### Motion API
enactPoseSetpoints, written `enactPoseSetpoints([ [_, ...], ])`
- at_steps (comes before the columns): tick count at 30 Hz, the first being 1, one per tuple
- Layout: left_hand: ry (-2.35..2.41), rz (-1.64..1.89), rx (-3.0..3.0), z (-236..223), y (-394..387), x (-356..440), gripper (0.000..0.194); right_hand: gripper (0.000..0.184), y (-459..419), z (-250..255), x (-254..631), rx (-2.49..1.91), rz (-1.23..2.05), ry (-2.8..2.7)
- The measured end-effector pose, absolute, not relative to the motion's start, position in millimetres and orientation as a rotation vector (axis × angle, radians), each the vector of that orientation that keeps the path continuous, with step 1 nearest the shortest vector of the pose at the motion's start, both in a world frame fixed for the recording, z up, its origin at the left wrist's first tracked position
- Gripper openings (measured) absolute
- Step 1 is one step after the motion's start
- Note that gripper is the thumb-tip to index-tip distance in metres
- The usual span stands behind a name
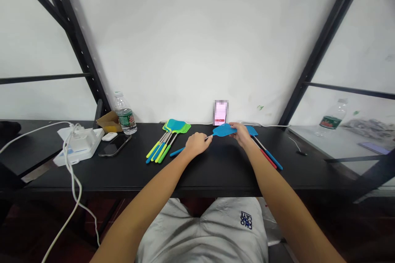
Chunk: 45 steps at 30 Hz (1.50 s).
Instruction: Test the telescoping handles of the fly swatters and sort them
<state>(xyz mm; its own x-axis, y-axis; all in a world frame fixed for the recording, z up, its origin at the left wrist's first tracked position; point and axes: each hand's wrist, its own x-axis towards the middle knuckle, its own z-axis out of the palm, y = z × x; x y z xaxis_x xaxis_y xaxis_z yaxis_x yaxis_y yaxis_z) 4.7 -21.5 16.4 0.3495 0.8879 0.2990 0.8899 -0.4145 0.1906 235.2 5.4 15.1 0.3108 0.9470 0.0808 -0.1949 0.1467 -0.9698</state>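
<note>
Okay, left hand (197,144) is closed on the thin metal shaft (209,137) of a blue fly swatter (222,130), grip pinching it, with the swatter's blue handle (177,152) running out to the lower left. Right hand (242,135) has its grip pressed on the swatter's mesh head from above. Swatter is held across the black worktop (216,168), between the hands.

Just right of the right hand is a second blue head (252,131). A red handle (268,158) and a blue-tipped handle (275,160) run lower right from there; can't tell which belongs to it.

Left of the hands, a stack of green and teal swatters (175,127) lies on the worktop. Behind, a phone (220,112) with a blurred screen stands against the white wall (185,49). Further left are a water bottle (125,115), a black phone (115,145) and a white charger (78,145).
</note>
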Motion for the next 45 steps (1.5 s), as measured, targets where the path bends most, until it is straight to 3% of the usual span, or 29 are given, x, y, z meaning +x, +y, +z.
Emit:
enactPoseSetpoints([
  [11, -1.712, -0.55, -2.566, 17, -23, 5, 0.063, 0.038, 12, 9, 241, -1.111, 0.943, -1.025],
  [40, -1.739, -0.507, -2.586, 18, -25, 7, 0.064, 0.008, 15, 6, 239, -1.098, 0.81, -1.038],
  [45, -1.756, -0.503, -2.582, 19, -26, 8, 0.064, 0.01, 15, 4, 238, -1.033, 0.833, -1.038],
])
